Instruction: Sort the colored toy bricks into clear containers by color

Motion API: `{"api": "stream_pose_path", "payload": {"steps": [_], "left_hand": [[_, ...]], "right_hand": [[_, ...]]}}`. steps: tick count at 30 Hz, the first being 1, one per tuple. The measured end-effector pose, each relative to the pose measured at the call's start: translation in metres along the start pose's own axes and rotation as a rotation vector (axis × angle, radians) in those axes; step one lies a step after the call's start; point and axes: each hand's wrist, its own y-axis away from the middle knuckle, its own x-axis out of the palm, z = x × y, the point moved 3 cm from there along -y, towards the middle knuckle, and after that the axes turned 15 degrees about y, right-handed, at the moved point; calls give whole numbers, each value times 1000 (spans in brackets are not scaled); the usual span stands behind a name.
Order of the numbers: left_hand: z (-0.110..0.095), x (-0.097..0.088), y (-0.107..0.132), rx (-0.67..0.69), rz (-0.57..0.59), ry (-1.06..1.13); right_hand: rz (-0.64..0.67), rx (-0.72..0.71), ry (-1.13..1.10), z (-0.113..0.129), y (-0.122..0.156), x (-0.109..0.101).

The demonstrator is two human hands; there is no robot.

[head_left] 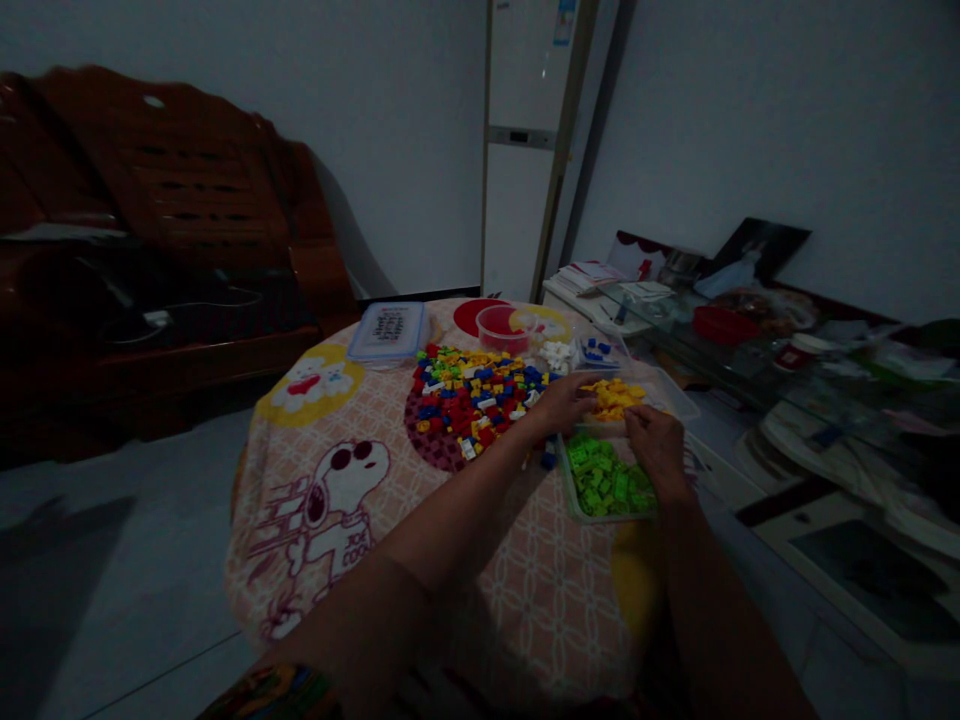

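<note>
Yellow toy building bricks (613, 398) lie in a clear plastic container on the right side of the table. My left hand (564, 405) reaches to its left side, fingers stretched towards the yellow bricks and apart from the thumb. At the near right side of those bricks, my right hand (657, 445) has its fingertips pinched together; what is between them is too dark and small to make out. Just below sits a second clear container with green bricks (604, 480), its right side partly behind my right hand. A mixed pile of coloured bricks (480, 395) spreads left of my left hand.
White bricks (556, 355) and a small clear box with blue bricks (598, 350) stand farther back. Behind the pile are a round pinkish tub (504, 328) and a blue-rimmed lidded box (388, 333). A cluttered glass-topped cabinet (675, 325) borders the right; a wooden bench (187, 200) stands left.
</note>
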Motion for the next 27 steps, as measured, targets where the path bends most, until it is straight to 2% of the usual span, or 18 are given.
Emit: {"api": "stream_pose_path", "payload": {"steps": [3,5,8,11,14,17,20,23,27], "left_hand": [[-3,6,1,26,70,11],[-6,-5,6,16,39,-52],[-11,-40,16,-28,-79,-186],[-15,-89,29,-90,-263,-313],[-15,-134,44,-136,-443,-339],[-11,-158,55,-178,-546,-332],[-6,-151,53,-208,-520,-333],[-2,-120,40,-202,-377,-404],[10,-78,28,-170,-191,-610]], "right_hand": [[15,-4,-5,0,0,0],[16,-2,0,0,0,0],[27,-7,17,1,1,0],[37,-14,25,2,3,0],[48,-24,22,3,4,-1],[50,-28,24,4,6,-1],[52,-32,31,4,6,0],[74,-38,47,3,6,1],[73,-52,45,4,6,-1]]}}
